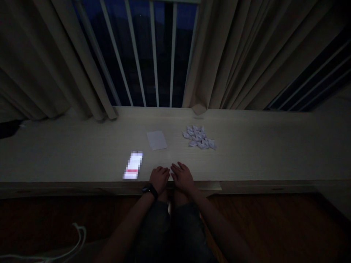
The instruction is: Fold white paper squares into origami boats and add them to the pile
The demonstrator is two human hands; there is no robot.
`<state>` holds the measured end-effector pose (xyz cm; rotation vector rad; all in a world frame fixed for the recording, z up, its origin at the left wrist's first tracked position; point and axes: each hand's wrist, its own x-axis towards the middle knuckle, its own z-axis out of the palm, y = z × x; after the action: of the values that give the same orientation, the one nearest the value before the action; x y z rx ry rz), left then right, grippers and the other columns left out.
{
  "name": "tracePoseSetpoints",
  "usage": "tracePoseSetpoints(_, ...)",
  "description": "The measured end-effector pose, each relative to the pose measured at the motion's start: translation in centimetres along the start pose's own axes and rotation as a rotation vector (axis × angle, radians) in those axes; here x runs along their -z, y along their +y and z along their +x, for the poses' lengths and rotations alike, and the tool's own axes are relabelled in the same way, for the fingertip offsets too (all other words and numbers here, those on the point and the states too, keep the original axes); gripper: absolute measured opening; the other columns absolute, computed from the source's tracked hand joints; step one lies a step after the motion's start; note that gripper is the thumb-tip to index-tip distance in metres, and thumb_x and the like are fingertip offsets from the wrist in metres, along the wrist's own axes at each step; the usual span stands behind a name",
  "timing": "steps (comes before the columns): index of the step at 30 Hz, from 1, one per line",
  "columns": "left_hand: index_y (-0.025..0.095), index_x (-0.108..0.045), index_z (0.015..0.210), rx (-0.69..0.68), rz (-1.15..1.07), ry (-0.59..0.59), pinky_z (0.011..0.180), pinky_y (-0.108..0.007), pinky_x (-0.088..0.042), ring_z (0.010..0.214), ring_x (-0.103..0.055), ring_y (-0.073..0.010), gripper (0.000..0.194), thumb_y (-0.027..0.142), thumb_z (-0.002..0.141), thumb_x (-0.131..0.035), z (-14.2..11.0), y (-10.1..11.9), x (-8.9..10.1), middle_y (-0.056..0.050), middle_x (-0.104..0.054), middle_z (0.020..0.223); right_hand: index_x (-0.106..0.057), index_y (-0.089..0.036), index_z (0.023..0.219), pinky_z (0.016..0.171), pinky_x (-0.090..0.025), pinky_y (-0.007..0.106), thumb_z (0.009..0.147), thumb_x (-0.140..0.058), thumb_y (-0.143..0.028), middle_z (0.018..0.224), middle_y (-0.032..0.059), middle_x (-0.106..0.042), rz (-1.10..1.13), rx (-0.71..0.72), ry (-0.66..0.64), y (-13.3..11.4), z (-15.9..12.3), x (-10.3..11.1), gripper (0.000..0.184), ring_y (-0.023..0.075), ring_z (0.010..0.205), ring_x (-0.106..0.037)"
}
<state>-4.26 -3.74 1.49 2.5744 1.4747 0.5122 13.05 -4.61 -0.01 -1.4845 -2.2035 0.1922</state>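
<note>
Resting on the ledge (252, 157): left hand (159, 178), right hand (182, 178), fingers loose, nothing visibly held. Done: folded papers (202, 136), clustered beyond the right hand. Remaining, apparently: flat paper (157, 140), left of them.

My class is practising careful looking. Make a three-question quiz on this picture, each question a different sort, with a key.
1. Short answer: What is worn on the wrist of the left hand?
2. True or false: From left to right, the flat paper lies between the lit screen and the folded paper pieces.
3. Multiple choice: Nearest the right hand is (a) a curtain, (b) the left hand, (c) a window bar.
Key: 1. A dark watch; 2. True; 3. b
</note>
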Motion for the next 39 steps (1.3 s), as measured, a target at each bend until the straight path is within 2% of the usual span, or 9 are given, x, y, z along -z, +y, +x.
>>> tracePoseSetpoints(5, 0.026, -0.052, 0.129, -0.005, 0.064, 0.034, 0.091, -0.046, -0.034, 0.115, -0.044, -0.0281, 0.040, 0.025, 0.091, -0.040, -1.9, 0.3, 0.4, -0.006, -0.055, 0.131, -0.047, -0.029, 0.134, 0.111, -0.017, 0.052, 0.093, -0.042, -0.033, 0.138, 0.0012, -0.049, -0.032, 0.004, -0.008, 0.0, -0.3, 0.0, 0.041, 0.0267, 0.136, -0.028)
tracePoseSetpoints(12, 0.024, -0.052, 0.129, 0.090, 0.072, 0.066, 0.095, -0.050, -0.030, 0.121, -0.041, -0.0306, 0.040, 0.028, 0.092, -0.037, -1.5, 1.5, 0.3, -0.006, -0.054, 0.133, -0.035, -0.028, 0.142, 0.112, -0.014, 0.054, 0.094, -0.041, -0.035, 0.146, 0.0025, -0.036, -0.096, 0.077, -0.044, 0.5, -1.0, -0.1, 0.049, 0.0280, 0.139, -0.021)
tracePoseSetpoints(16, 0.024, -0.052, 0.129, 0.054, 0.066, 0.053, 0.096, -0.049, -0.029, 0.121, -0.042, -0.0298, 0.040, 0.025, 0.091, -0.037, -1.3, 1.1, 0.5, -0.006, -0.053, 0.134, -0.037, -0.025, 0.141, 0.112, -0.015, 0.053, 0.094, -0.041, -0.035, 0.145, 0.0050, -0.038, -0.101, 0.100, -0.060, 0.9, -1.2, 0.0, 0.049, 0.0273, 0.139, -0.023)
tracePoseSetpoints(24, 0.023, -0.050, 0.131, 0.026, 0.079, 0.050, 0.101, -0.049, -0.028, 0.124, -0.041, -0.0293, 0.042, 0.023, 0.090, -0.039, -1.7, 0.7, 0.4, -0.006, -0.051, 0.136, -0.038, -0.025, 0.141, 0.112, -0.016, 0.051, 0.094, -0.041, -0.036, 0.144, 0.0042, -0.040, -0.114, 0.095, -0.077, 1.0, -1.5, 0.3, 0.048, 0.0262, 0.138, -0.025)
tracePoseSetpoints(32, 0.019, -0.054, 0.126, 0.044, 0.061, 0.073, 0.102, -0.049, -0.028, 0.125, -0.040, -0.0294, 0.040, 0.030, 0.090, -0.041, -1.0, 1.1, 0.0, -0.010, -0.054, 0.132, -0.040, -0.025, 0.139, 0.112, -0.017, 0.049, 0.093, -0.041, -0.033, 0.141, 0.0054, -0.045, -0.104, 0.112, -0.077, 1.5, -2.5, 1.2, 0.046, 0.0241, 0.136, -0.030)
tracePoseSetpoints(35, 0.014, -0.054, 0.125, 0.035, 0.082, 0.059, 0.102, -0.048, -0.030, 0.126, -0.040, -0.0298, 0.042, 0.034, 0.091, -0.039, -0.6, 1.5, -0.5, -0.013, -0.051, 0.134, -0.044, -0.022, 0.136, 0.112, -0.017, 0.049, 0.093, -0.039, -0.032, 0.143, 0.0059, -0.043, -0.099, 0.096, -0.071, 1.2, -2.4, 1.2, 0.044, 0.0249, 0.136, -0.029)
tracePoseSetpoints(39, 0.010, -0.046, 0.132, 0.013, 0.117, 0.026, 0.106, -0.045, -0.027, 0.131, -0.036, -0.0276, 0.047, 0.034, 0.092, -0.036, -1.1, 1.8, -1.9, -0.016, -0.043, 0.141, -0.046, -0.017, 0.134, 0.112, -0.016, 0.048, 0.093, -0.039, -0.032, 0.145, 0.0084, -0.039, -0.102, 0.116, -0.089, 1.0, -2.0, 1.0, 0.045, 0.0252, 0.137, -0.027)
